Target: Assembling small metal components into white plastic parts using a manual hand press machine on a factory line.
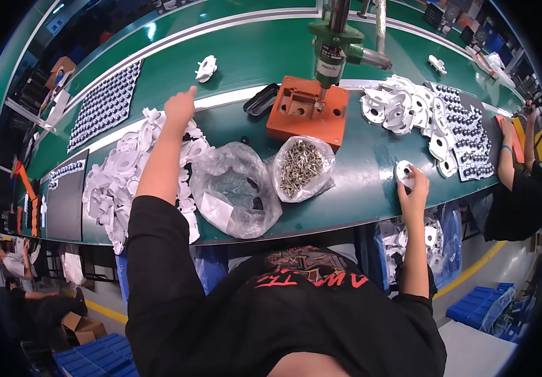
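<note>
My left hand (180,108) reaches out over the far side of the bench. It holds nothing, and a finger points toward a white plastic part (206,68) lying just beyond it on the green belt. Under that forearm spreads a heap of white plastic parts (123,164). At the right, near the bench's front edge, my right hand (414,193) grips a white plastic housing (403,171) with a round outline and a dark spot in its middle. Between my arms sit a clear bag of screws (300,167) and an open, crumpled clear bag (236,217) with a few dark pieces inside.
An orange fixture block (286,131) stands under a green-and-silver press head (329,63), with a black tray (261,100) beside it. More white parts (403,103) and sheets of dark round pieces (104,105) flank it. A co-worker's arm (506,160) shows at far right.
</note>
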Available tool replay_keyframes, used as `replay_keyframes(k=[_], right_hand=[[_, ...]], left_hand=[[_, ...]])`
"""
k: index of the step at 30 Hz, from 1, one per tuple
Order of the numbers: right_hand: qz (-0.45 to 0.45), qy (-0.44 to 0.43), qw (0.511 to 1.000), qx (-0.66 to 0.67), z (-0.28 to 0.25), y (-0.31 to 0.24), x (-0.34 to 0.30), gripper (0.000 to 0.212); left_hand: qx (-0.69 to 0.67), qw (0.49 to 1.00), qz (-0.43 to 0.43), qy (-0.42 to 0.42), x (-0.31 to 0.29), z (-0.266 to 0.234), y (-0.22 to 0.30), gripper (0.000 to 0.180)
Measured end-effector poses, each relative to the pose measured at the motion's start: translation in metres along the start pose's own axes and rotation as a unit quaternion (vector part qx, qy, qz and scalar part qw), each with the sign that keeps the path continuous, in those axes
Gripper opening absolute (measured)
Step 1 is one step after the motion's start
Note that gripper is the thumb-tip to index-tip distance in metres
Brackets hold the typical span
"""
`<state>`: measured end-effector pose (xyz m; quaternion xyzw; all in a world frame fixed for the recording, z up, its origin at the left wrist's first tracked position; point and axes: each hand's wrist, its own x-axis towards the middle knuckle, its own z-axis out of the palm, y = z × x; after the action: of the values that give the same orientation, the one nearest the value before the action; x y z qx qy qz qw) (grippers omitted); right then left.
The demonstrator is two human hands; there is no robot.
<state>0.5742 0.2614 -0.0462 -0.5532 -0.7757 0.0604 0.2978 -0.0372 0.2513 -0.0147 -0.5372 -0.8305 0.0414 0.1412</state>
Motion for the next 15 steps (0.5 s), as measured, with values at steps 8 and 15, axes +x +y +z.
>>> replay_keyframes(k=[8, 15], right_hand=[[-0.005, -0.077, 0.997, -0.022, -0.020, -0.012, 0.023, 0.066], [0.005, -0.185, 0.973, -0.139, -0.022, -0.014, 0.039, 0.071]], left_hand=[[-0.376, 0.898, 0.002, 0.228, -0.018, -0.070, -0.009, 0.035], [-0.819, 0.556, -0.075, 0.121, -0.077, -0.114, 0.026, 0.032]])
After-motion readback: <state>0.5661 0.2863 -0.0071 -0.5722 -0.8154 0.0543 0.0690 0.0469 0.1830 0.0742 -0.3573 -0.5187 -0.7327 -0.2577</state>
